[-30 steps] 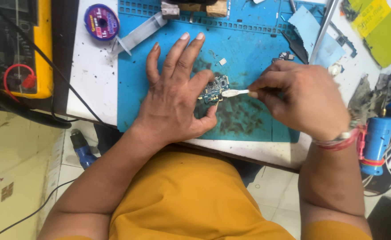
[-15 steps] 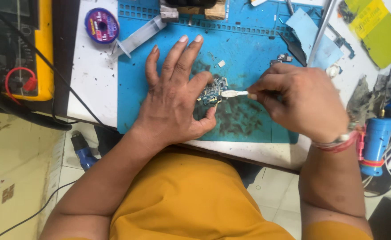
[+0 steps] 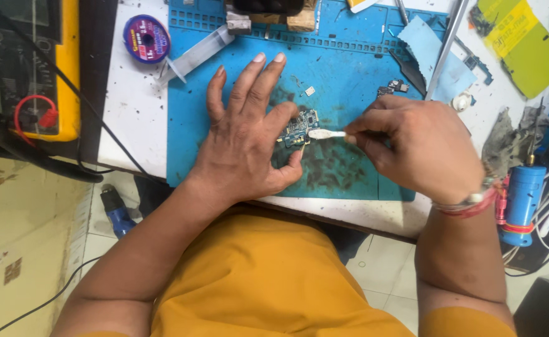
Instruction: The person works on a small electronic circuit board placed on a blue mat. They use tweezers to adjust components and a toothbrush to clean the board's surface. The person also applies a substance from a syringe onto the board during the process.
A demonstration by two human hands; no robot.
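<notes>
A small blue-green circuit board (image 3: 300,129) lies on the blue work mat (image 3: 343,68). My left hand (image 3: 246,134) rests flat on the mat with fingers spread, its index finger and thumb pinning the board in place. My right hand (image 3: 414,146) pinches a small white brush (image 3: 325,133), whose tip touches the board's right edge. The rest of the brush handle is hidden inside my fingers.
A yellow multimeter (image 3: 28,68) with red and black leads sits at the left. A purple wire spool (image 3: 147,39), a clear syringe (image 3: 196,53), tweezers (image 3: 444,47), a yellow-green pad (image 3: 520,43) and a blue cylinder tool (image 3: 522,200) surround the mat. Small parts (image 3: 391,87) lie behind my right hand.
The brush tip has shifted slightly along the board's edge. Both hands stay almost where they were.
</notes>
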